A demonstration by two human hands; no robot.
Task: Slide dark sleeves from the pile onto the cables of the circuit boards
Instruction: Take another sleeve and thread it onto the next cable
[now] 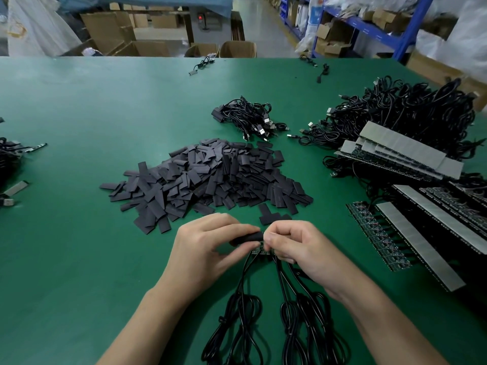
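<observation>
My left hand (pixel 208 248) pinches a dark sleeve (pixel 247 238), my right hand (pixel 297 248) a cabled board (pixel 259 252). The sleeve pile (pixel 210 177) lies just beyond.

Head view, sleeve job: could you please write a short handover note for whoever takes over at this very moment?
Left hand: fingers pinch one dark sleeve.
Right hand: grips a small circuit board at the sleeve's mouth; its black cables trail toward the person.
Sleeve pile lies just beyond the hands on the green table.
Done: a small bundle behind the pile appears sleeved.
Left: finish this sleeve, then the board strips and cable heap at the right.
</observation>
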